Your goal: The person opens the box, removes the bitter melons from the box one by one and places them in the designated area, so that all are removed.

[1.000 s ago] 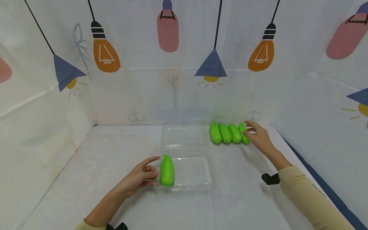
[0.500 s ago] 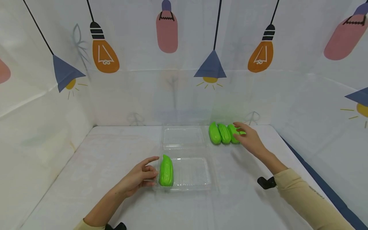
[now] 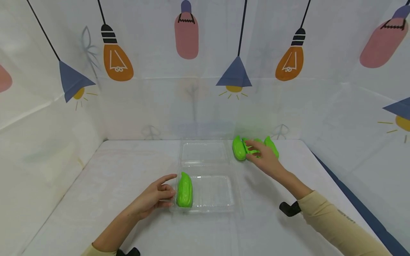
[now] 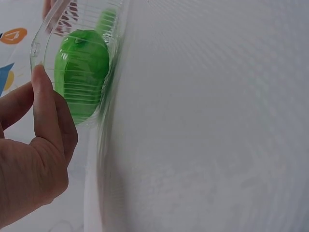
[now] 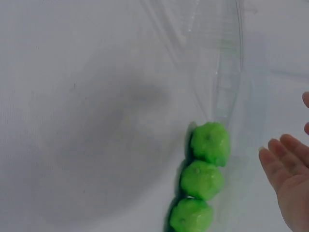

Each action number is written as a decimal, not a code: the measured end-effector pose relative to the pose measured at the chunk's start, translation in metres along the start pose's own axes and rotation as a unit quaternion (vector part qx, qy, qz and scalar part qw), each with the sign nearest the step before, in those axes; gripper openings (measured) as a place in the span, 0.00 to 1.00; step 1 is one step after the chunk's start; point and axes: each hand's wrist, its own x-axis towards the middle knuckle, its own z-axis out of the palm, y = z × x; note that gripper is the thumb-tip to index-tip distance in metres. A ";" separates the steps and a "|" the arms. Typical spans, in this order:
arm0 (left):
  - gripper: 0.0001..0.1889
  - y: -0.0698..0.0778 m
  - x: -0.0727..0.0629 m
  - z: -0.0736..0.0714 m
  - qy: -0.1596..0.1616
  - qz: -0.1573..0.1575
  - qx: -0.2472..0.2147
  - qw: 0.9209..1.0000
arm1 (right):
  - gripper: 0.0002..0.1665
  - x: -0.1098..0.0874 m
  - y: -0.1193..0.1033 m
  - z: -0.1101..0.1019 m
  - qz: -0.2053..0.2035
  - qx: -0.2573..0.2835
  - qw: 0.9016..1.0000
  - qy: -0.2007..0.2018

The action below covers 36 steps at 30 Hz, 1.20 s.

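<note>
A clear plastic clamshell container (image 3: 213, 192) lies unfolded on the table, its lid toward the back. One glossy, ribbed green vegetable (image 3: 184, 190) lies along its left side. My left hand (image 3: 153, 201) holds the container's left rim between thumb and fingers; in the left wrist view, a fingertip (image 4: 39, 72) presses that rim. Behind the lid's right corner, several matching green vegetables stand in a row, from the leftmost one (image 3: 238, 148) to the rightmost one (image 3: 271, 146). Over the middle of this row is my right hand (image 3: 267, 161), fingers spread and grasping nothing, hiding those beneath it.
White table cover (image 3: 105, 185) surrounds the container. A pale curtain (image 3: 153, 103) printed with lamps and bulbs rises at the table's back edge and sides. Dark blue cloth (image 3: 352, 199) shows past the right edge.
My right hand has moved left along the row, from the rightmost green vegetable to the middle ones, uncovering the rightmost. The left hand and the container have stayed put.
</note>
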 end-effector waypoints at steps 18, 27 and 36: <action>0.40 -0.002 0.001 0.000 -0.008 0.006 -0.006 1.000 | 0.30 -0.015 -0.031 0.047 -0.067 0.044 0.994 -0.078; 0.39 -0.002 0.002 0.000 -0.012 0.007 -0.008 1.000 | 0.31 -0.017 -0.043 0.064 -0.064 0.051 0.991 -0.106; 0.40 -0.001 0.001 0.000 -0.012 0.005 -0.010 1.000 | 0.30 -0.017 -0.054 0.079 -0.045 0.064 0.986 -0.146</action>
